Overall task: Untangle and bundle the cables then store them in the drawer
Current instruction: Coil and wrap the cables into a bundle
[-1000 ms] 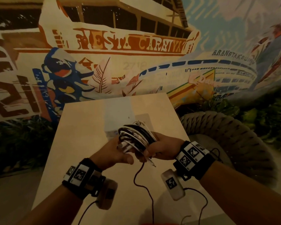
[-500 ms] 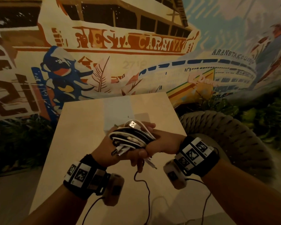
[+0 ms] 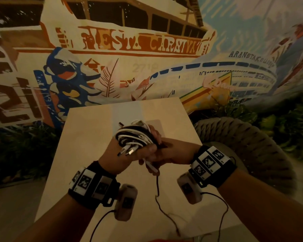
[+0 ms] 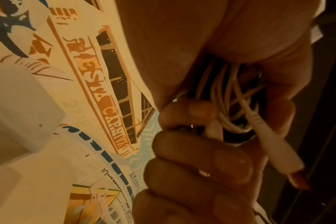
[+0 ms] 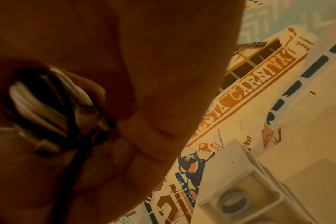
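A coiled bundle of black and white cables point(image 3: 132, 137) is held above the pale tabletop point(image 3: 87, 140). My left hand point(image 3: 115, 156) grips it from the left, and its fingers point(image 4: 199, 153) curl round the strands. My right hand point(image 3: 171, 151) grips the bundle's right side, fingers over the top. USB plugs point(image 3: 128, 151) stick out at the front, and a white plug point(image 3: 150, 167) points down. A loose black cable tail point(image 3: 157, 187) hangs from the bundle to the table. The right wrist view shows the bundle point(image 5: 48, 104) blurred against my palm.
A mural wall stands right behind the table. A large woven round seat point(image 3: 248, 140) sits to the right. The right wrist view shows a pale open compartment point(image 5: 263, 186) with a blue roll point(image 5: 233, 203) inside. Thin black wrist-camera leads point(image 3: 222, 210) trail over the near table.
Both hands have closed in on the bundle and turned it. The plugs now poke out at the front lower left. The black tail still hangs down.
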The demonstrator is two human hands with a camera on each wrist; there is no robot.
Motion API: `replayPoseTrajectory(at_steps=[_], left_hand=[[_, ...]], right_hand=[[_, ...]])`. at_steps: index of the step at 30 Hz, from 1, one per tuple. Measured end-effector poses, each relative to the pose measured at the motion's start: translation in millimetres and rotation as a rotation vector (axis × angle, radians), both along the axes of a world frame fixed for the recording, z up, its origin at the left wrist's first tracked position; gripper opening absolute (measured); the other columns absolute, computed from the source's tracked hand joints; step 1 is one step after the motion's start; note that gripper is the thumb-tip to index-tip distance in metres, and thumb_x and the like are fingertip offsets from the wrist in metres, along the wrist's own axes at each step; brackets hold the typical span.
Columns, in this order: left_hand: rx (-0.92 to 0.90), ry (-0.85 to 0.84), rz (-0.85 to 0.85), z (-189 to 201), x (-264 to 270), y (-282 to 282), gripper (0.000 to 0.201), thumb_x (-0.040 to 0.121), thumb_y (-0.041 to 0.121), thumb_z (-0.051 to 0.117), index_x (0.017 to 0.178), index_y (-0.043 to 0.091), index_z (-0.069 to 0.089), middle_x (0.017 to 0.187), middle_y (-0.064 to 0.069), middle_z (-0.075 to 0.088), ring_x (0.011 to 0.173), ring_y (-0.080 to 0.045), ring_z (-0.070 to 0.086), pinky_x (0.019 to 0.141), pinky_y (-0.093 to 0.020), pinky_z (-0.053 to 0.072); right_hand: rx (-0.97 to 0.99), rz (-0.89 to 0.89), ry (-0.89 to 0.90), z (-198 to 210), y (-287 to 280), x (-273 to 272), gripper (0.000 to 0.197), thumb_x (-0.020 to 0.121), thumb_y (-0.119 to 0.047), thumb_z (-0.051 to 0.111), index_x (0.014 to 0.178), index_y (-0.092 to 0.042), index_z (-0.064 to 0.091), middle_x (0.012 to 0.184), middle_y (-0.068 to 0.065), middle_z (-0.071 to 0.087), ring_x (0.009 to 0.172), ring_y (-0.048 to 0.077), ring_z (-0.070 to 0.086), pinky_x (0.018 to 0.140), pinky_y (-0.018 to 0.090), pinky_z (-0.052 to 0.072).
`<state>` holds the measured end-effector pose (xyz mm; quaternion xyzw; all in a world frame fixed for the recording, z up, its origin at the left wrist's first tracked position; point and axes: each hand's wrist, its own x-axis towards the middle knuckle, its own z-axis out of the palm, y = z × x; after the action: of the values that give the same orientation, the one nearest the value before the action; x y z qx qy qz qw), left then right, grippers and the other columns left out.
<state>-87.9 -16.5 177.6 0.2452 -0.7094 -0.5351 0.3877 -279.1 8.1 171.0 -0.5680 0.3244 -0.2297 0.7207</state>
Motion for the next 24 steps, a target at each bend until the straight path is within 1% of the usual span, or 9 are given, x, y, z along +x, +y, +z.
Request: replayPoseTrajectory(at_steps=[2, 3, 5, 8, 11, 15, 17, 20, 24], left_hand=[[-0.120, 0.064, 0.021, 4, -2, -9, 0.027, 0.082, 0.028, 0.078, 0.083, 0.003, 0.069, 0.091, -0.022, 0.071, 0.094, -0.039, 0.069, 0.089, -0.047, 0.055], [-0.166, 0.068, 0.054, 5, -1, -14, 0.019, 0.083, 0.023, 0.075, 0.082, 0.005, 0.071, 0.090, -0.015, 0.073, 0.092, -0.032, 0.071, 0.088, -0.042, 0.056], [-0.253, 0.038, 0.070, 5, 8, -18, 0.008, 0.084, 0.025, 0.074, 0.088, 0.031, 0.075, 0.092, 0.012, 0.075, 0.091, -0.008, 0.071, 0.085, -0.023, 0.055], [-0.263, -0.203, 0.162, 3, 23, -26, 0.032, 0.078, 0.020, 0.081, 0.101, 0.038, 0.068, 0.089, 0.021, 0.069, 0.086, 0.009, 0.065, 0.079, -0.008, 0.049], [-0.164, -0.650, 0.280, 9, 22, -23, 0.033, 0.076, 0.004, 0.080, 0.082, 0.021, 0.053, 0.074, 0.013, 0.054, 0.065, -0.008, 0.059, 0.066, -0.018, 0.044], [-0.507, -0.835, -0.019, 8, 6, -19, 0.032, 0.083, 0.025, 0.069, 0.058, 0.026, 0.048, 0.055, 0.003, 0.048, 0.048, -0.012, 0.042, 0.052, -0.020, 0.033], [-0.586, -1.003, -0.015, 2, 4, -21, 0.032, 0.082, 0.035, 0.072, 0.062, 0.029, 0.048, 0.057, 0.007, 0.047, 0.051, -0.009, 0.043, 0.053, -0.016, 0.028], [-0.708, -1.135, 0.003, -3, -1, -20, 0.020, 0.084, 0.045, 0.067, 0.091, 0.026, 0.066, 0.079, 0.004, 0.066, 0.072, -0.017, 0.063, 0.063, -0.024, 0.044], [-0.737, -1.210, -0.046, -14, -10, -23, 0.023, 0.090, 0.048, 0.058, 0.095, 0.028, 0.067, 0.085, 0.004, 0.069, 0.078, -0.018, 0.067, 0.071, -0.034, 0.058]], right_hand=[[0.014, -0.027, 0.041, -8, -2, -2, 0.033, 0.087, -0.030, 0.072, 0.112, -0.012, 0.061, 0.085, -0.001, 0.063, 0.076, 0.013, 0.063, 0.075, 0.032, 0.056], [0.023, -0.052, 0.075, -12, -2, -4, 0.025, 0.090, -0.031, 0.069, 0.108, -0.015, 0.064, 0.083, 0.000, 0.059, 0.072, 0.013, 0.061, 0.074, 0.031, 0.055], [0.043, -0.101, 0.138, -18, -1, -9, 0.012, 0.098, -0.029, 0.062, 0.100, -0.019, 0.068, 0.072, -0.003, 0.048, 0.060, 0.012, 0.048, 0.065, 0.030, 0.048], [0.160, -0.189, 0.189, -23, -3, -17, 0.041, 0.106, -0.040, 0.044, 0.103, -0.008, 0.068, 0.062, -0.005, 0.035, 0.050, 0.010, 0.026, 0.053, 0.028, 0.022], [0.215, -0.240, 0.244, -23, -6, -19, 0.071, 0.104, -0.060, 0.028, 0.103, -0.006, 0.073, 0.067, 0.000, 0.038, 0.049, 0.010, 0.023, 0.052, 0.028, 0.018], [0.232, -0.304, 0.296, -20, -10, -11, 0.093, 0.090, -0.082, 0.019, 0.083, -0.010, 0.077, 0.075, 0.010, 0.060, 0.052, 0.015, 0.035, 0.052, 0.027, 0.026], [0.256, -0.324, 0.297, -20, -11, -10, 0.096, 0.085, -0.088, 0.021, 0.081, -0.009, 0.076, 0.082, 0.014, 0.067, 0.055, 0.017, 0.042, 0.050, 0.025, 0.031], [0.235, -0.279, 0.314, -20, -12, -10, 0.085, 0.081, -0.086, 0.039, 0.090, -0.010, 0.077, 0.091, 0.012, 0.073, 0.065, 0.019, 0.053, 0.059, 0.027, 0.038], [0.066, -0.154, 0.495, -19, -14, -4, 0.040, 0.089, -0.053, 0.068, 0.101, -0.016, 0.076, 0.100, 0.000, 0.077, 0.089, 0.018, 0.071, 0.074, 0.028, 0.050]])
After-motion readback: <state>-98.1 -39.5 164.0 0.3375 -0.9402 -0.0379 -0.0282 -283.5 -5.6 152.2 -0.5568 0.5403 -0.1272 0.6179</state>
